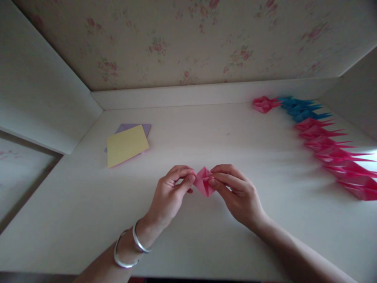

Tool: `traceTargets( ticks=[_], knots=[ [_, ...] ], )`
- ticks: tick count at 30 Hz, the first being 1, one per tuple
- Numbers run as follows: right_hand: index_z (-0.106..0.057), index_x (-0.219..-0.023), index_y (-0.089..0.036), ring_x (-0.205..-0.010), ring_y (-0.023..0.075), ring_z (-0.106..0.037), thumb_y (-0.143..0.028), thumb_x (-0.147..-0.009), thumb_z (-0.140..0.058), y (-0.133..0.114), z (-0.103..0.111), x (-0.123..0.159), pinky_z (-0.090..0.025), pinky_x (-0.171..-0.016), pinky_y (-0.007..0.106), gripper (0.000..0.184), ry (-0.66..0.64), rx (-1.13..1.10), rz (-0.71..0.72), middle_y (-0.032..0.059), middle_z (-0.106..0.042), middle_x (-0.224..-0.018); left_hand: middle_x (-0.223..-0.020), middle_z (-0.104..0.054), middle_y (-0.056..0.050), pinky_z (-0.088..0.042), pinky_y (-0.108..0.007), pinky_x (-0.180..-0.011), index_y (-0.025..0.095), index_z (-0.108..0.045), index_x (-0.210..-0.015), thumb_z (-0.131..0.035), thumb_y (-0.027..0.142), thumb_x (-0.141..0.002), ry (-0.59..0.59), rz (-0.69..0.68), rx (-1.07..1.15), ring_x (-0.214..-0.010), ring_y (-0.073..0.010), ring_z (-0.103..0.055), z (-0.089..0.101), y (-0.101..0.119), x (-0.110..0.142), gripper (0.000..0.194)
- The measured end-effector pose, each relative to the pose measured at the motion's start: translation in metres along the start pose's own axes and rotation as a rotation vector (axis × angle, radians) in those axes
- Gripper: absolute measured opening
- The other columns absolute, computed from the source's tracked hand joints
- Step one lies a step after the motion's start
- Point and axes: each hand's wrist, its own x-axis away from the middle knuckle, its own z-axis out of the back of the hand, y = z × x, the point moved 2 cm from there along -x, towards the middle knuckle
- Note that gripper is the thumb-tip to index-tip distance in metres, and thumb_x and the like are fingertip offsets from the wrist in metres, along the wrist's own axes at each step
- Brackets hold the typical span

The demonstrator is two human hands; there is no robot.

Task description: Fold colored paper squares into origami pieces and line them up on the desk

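A small folded pink paper (204,181) is held just above the white table (206,133), in the middle of the head view. My left hand (172,192) pinches its left corner between thumb and fingers. My right hand (235,192) pinches its right side, fingers pressed together on the fold. Two silver bangles (129,247) circle my left wrist.
A stack of square sheets, yellow (126,144) over purple (135,127), lies at the left. A curved row of folded paper pieces runs along the right: one pink (263,103), some blue (303,109), then several pink (335,155). White walls enclose the table at back and sides.
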Motion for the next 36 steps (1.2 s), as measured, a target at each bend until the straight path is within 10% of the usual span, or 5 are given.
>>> traceTargets(
  ticks=[15,28,36],
  knots=[
    [-0.065,-0.088,-0.021,-0.079,0.0147,-0.058,-0.025,-0.097,-0.055,0.007,0.003,-0.002,-0.050,-0.065,0.028,0.014,0.122,-0.167,-0.197,0.0037,-0.059,-0.090,-0.095,-0.068,-0.006,-0.060,-0.025,-0.064,0.016,-0.062,-0.097,-0.055,0.033,-0.096,0.049,-0.054,-0.144,-0.080,-0.0165,-0.067,0.001,0.003,0.001,0.019],
    [-0.062,-0.096,-0.024,-0.074,0.0118,-0.059,-0.034,-0.099,-0.053,0.020,-0.002,-0.001,-0.054,-0.063,0.026,0.014,0.226,-0.498,-0.374,-0.0002,-0.059,-0.091,-0.093,-0.066,-0.002,-0.065,-0.027,-0.067,0.017,-0.059,-0.094,-0.059,0.033,-0.094,0.207,0.016,0.172,-0.085,-0.0165,-0.071,0.001,-0.003,-0.002,0.016],
    [-0.064,-0.091,-0.022,-0.072,0.0116,-0.061,-0.031,-0.095,-0.057,0.016,0.010,-0.006,-0.055,-0.061,0.026,0.013,0.118,-0.218,-0.279,0.0018,-0.060,-0.095,-0.091,-0.067,-0.007,-0.061,-0.025,-0.062,0.016,-0.064,-0.094,-0.058,0.036,-0.094,0.078,-0.066,-0.155,-0.083,-0.0184,-0.068,0.004,-0.001,-0.004,0.021]
  ],
)
